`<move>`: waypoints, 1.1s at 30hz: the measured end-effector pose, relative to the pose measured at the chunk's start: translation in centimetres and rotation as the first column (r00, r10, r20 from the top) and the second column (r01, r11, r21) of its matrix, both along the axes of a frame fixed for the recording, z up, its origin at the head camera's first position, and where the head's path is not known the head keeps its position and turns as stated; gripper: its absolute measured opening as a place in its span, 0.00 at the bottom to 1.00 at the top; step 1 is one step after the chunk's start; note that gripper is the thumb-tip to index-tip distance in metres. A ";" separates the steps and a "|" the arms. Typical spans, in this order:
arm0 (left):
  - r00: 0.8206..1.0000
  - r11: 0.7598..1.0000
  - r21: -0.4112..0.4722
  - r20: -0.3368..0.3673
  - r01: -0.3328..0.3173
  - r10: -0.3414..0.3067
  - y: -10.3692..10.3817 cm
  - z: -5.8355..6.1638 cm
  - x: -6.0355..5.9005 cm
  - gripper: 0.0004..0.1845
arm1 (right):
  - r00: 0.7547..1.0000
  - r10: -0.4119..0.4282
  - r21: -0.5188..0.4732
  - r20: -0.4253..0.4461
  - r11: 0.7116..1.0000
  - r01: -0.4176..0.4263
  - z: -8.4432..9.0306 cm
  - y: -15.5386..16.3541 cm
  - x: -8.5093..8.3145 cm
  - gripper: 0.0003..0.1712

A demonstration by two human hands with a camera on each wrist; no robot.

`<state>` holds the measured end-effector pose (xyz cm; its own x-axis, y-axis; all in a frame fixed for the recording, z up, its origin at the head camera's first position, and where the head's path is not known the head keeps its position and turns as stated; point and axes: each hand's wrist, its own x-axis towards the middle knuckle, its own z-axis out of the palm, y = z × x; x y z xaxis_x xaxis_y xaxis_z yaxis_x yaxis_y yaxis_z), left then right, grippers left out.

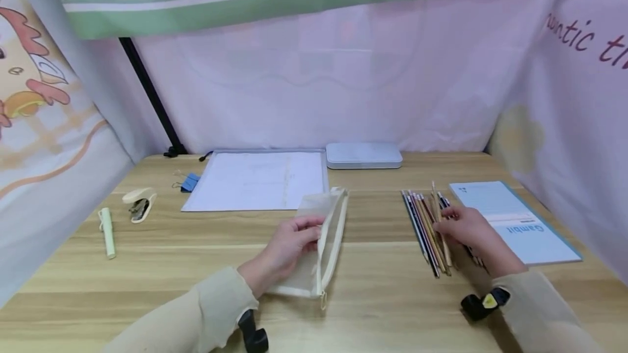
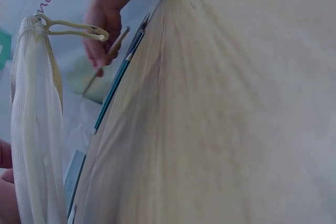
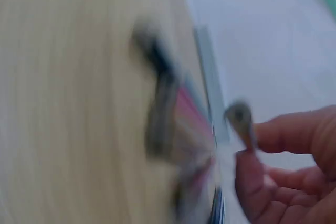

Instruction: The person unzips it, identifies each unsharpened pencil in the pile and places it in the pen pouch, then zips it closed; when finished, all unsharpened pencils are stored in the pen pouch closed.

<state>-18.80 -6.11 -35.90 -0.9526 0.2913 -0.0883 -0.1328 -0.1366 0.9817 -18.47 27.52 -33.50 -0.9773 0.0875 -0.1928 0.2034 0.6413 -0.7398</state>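
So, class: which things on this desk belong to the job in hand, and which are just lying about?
In use: mesh pouch, held by left hand; pencils, one pinched by right hand.

Lying about: stapler, green pen, blue clip, document folder, white case, booklet.

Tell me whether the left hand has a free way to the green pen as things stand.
Probably yes, once it lets go: the left hand grips the mesh pouch, and only bare table lies between it and the green pen. The stapler sits beyond the pen, off that path.
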 end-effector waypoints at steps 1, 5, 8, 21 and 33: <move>1.000 1.000 -0.002 -0.007 -0.001 0.001 0.1 -0.1 0.0 0.17 | 1.000 -0.010 -0.085 -0.029 0.996 0.008 0.1 -0.6 0.1 0.30; 0.999 1.000 -0.013 -0.038 0.002 -0.002 0.4 0.0 0.0 0.17 | 0.994 -0.028 -0.413 -0.110 0.910 -0.020 0.6 -4.7 0.5 0.29; 0.998 1.000 -0.018 -0.064 0.006 -0.007 0.8 0.1 0.0 0.18 | 0.992 -0.026 -0.555 -0.120 0.831 -0.045 0.6 -8.4 0.7 0.28; 0.995 0.999 -0.040 -0.100 -0.033 0.029 1.5 0.2 0.3 0.18 | 0.998 0.022 -0.578 -0.056 0.815 -0.051 -1.3 -16.2 1.8 0.29; 0.995 0.999 -0.020 -0.098 -0.029 0.027 2.1 0.2 -0.1 0.18 | 0.991 0.078 -0.456 -0.112 0.882 -0.121 -1.0 -15.7 2.5 0.30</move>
<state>-18.87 -4.00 -35.72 -0.9646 0.2637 0.0001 -0.0321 -0.1178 0.9925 -15.94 11.85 -34.55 -0.9910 -0.0887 -0.1004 0.0769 0.2369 -0.9685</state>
